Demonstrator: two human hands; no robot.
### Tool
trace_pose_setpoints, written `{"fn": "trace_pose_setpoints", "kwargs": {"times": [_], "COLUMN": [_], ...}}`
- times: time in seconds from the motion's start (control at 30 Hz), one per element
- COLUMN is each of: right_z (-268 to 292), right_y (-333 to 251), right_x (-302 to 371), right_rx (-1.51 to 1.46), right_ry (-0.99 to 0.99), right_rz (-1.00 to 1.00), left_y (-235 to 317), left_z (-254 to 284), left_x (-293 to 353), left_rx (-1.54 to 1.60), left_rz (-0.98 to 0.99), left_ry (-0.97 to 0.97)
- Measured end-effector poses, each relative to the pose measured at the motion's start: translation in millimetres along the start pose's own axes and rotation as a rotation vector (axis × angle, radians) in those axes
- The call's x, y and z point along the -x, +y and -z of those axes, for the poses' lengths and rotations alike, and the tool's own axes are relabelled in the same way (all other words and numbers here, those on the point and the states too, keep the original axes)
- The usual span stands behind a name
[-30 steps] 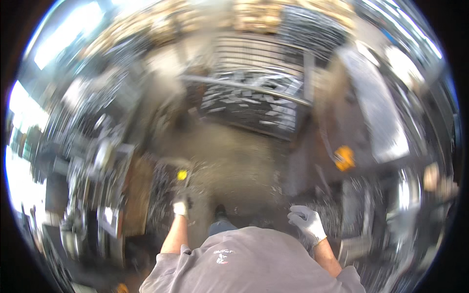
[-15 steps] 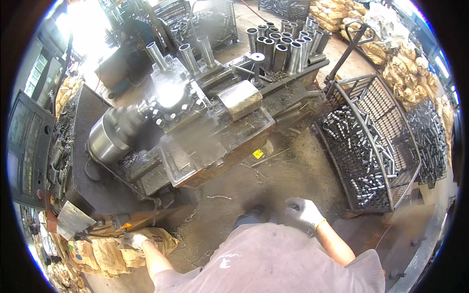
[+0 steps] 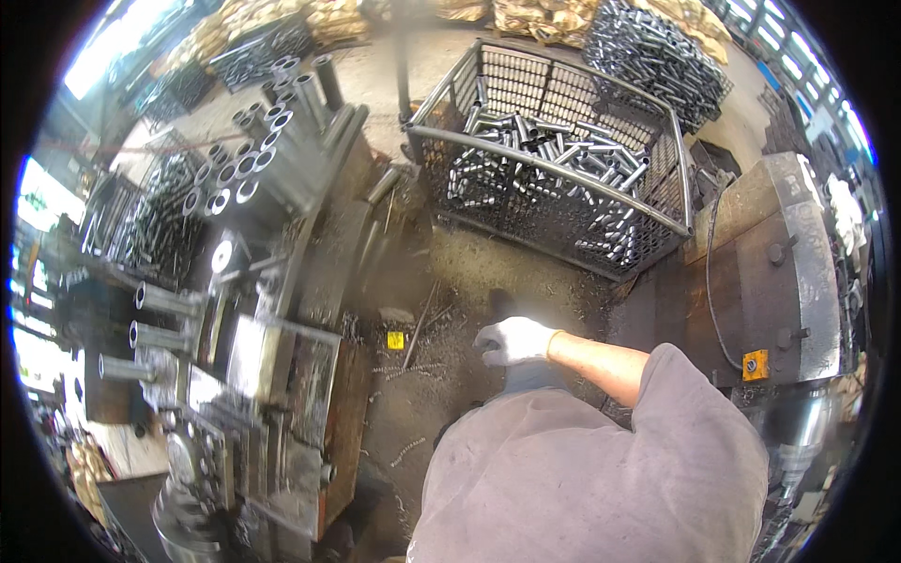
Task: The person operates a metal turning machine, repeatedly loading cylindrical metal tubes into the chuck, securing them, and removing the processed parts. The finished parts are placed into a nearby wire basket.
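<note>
My right hand [image 3: 514,341], in a white glove, hangs in front of my body over the stained floor. Its fingers are curled in; whether anything lies inside them is hidden. It touches no machine or basket. My left hand is out of view. Ahead of the right hand stands a wire-mesh basket [image 3: 554,174], holding many short metal tubes [image 3: 540,141]. To the left is a lathe-like machine [image 3: 249,375] with several metal tubes [image 3: 155,335] standing on it. More long, wide tubes [image 3: 246,164] stand grouped beyond it.
A second machine with a metal housing [image 3: 751,253] stands close on my right, a yellow tag [image 3: 755,365] on it. Another heap of tubes [image 3: 652,61] and brown sacks [image 3: 540,21] are at the back. Metal shavings and a yellow square [image 3: 395,341] lie on the floor [image 3: 469,253].
My view and body have turned right, so the basket now sits ahead and the lathe-like machine at left. My left hand has left the view. The right hand stays curled.
</note>
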State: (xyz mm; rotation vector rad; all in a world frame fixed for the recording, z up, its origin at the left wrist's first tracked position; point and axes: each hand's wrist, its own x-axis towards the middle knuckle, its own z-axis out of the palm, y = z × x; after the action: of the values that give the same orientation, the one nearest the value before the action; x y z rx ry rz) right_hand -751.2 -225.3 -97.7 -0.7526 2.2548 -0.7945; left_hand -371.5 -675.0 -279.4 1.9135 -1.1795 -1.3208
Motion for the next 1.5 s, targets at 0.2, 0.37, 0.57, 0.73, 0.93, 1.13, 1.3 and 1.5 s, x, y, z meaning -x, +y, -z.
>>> {"fn": "trace_pose_setpoints", "kwargs": {"times": [0.2, 0.37, 0.57, 0.73, 0.93, 1.13, 1.3, 1.5], "right_z": [105.4, 274.4, 397.4, 413.9, 390.5, 394.8, 374.1, 486.0], "right_y": [135.4, 243.6, 471.8, 625.1, 762.3, 853.1, 860.8, 786.7], "right_x": [-5.0, -73.9, -244.5, -400.2, -557.3, -673.0, -722.1, -635.9], "right_rx": [-0.126, -0.355, -0.902, -1.404, -1.511, -1.834, -1.6, 0.022], "right_ry": [0.219, 0.453, 0.429, 0.408, 0.658, 0.713, 0.968, 0.738], "right_rz": [-0.173, -0.158, -0.225, -0.475, -0.568, -0.615, -0.918, -0.659], "left_y": [-0.4, 138.8, 238.1, 269.5, 270.8, 271.7, 271.6, 275.2], "left_z": [-266.3, -533.9, -849.0, -1040.8, -1153.8, -1155.7, -1158.1, -1154.6], "left_x": [144.7, 336.3, 432.4, 428.6, 431.2, 462.9, 459.8, 455.9], "left_rx": [-0.209, -0.6, -0.684, -1.112, -1.204, -1.18, -1.244, -1.205], "left_rz": [0.383, -0.931, -1.831, -1.616, -1.462, -1.431, -1.319, -1.261], "left_ry": [-0.794, -1.086, -0.764, -0.61, -0.736, -0.727, -0.697, -0.738]}}
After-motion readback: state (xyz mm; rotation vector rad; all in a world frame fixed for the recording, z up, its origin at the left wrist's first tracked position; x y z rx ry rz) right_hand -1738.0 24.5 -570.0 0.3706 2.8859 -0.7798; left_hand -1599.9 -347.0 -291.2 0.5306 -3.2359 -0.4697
